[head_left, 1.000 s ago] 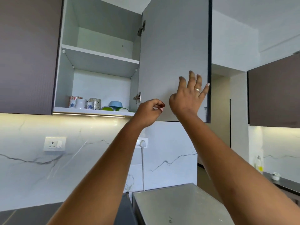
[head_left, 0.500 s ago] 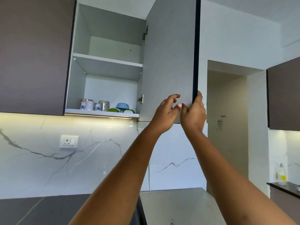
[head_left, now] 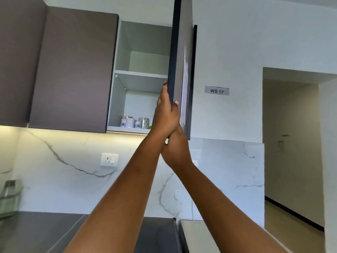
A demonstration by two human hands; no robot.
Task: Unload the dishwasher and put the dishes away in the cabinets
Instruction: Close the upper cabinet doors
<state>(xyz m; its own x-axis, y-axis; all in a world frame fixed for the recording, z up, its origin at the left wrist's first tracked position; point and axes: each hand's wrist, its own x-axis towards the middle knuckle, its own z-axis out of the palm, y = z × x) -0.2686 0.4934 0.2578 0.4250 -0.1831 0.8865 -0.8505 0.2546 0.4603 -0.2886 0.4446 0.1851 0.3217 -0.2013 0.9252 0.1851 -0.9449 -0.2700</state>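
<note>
The upper cabinet stands open, and its dark door is seen almost edge-on. My left hand holds the door's free edge, with straight fingers on the inner side and the thumb over the edge. My right hand is just beneath it at the door's lower corner; its fingers are hidden behind the left hand and the door. On the bottom shelf stand white and patterned cups, a patterned tin and a sliver of a green bowl. The dishwasher is out of view.
A closed dark cabinet hangs to the left. Below lie a grey counter, a glass jar at far left and a steel surface. A wall socket sits on the marble backsplash. A doorway opens at right.
The door has swung from facing me to nearly edge-on. Both hands have come together at its free edge, the left now above the right. My view has shifted right.
</note>
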